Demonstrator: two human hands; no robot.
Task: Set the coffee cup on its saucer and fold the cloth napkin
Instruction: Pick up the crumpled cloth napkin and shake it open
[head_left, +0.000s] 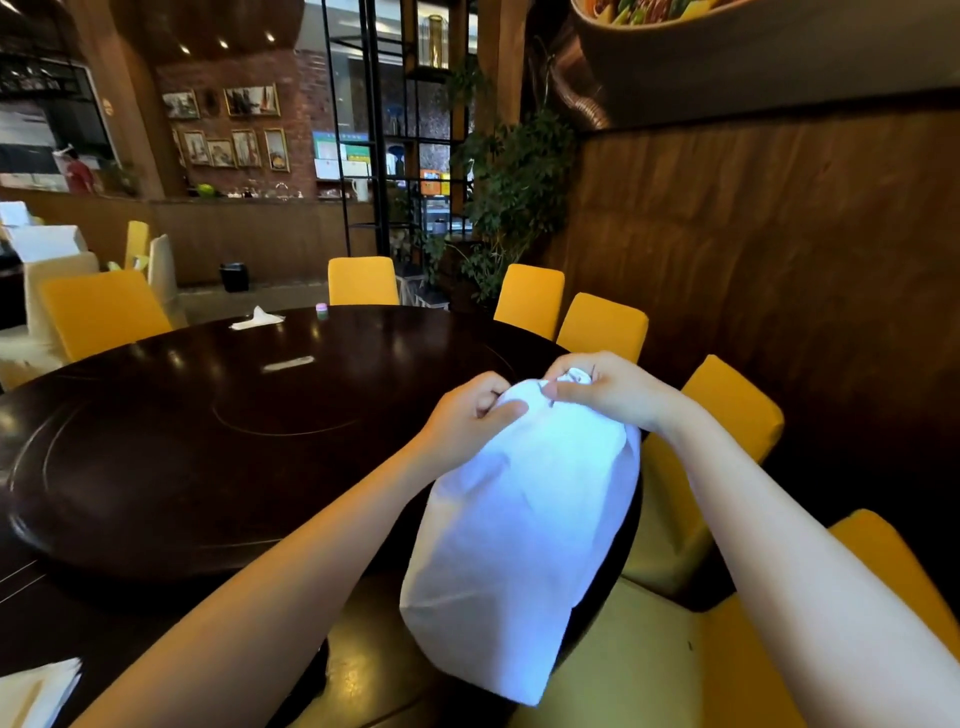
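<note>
near corner: a stack of white paper or cloth sat at the bottom left edge of the table, cut off by the frame, couldn't tell which it was.
cloth napkin: white, held up in the air over the near right edge of the table, hanging down from its bunched top, loose bottom edge dangling above the gap between table and seat.
left hand: closed on the napkin's top left part, fingers curled in, thumb pressed on the cloth.
right hand: also closed, pinching the gathered top corner of the napkin, a little tuft of cloth poking out between the fingers. Both hands were pretty much next to each other.
table: big, round, dark and shiny, with a raised round turntable in the middle.
yellow chairs: ringed around the table, a couple right under the right arm too.
far side of table: a crumpled white napkin and a small pink and green thing, well apart from the hands.
coffee cup and saucer: didn't see either one in the shot.
background: brick wall with framed pictures, a black metal shelf, and a leafy plant.
</note>
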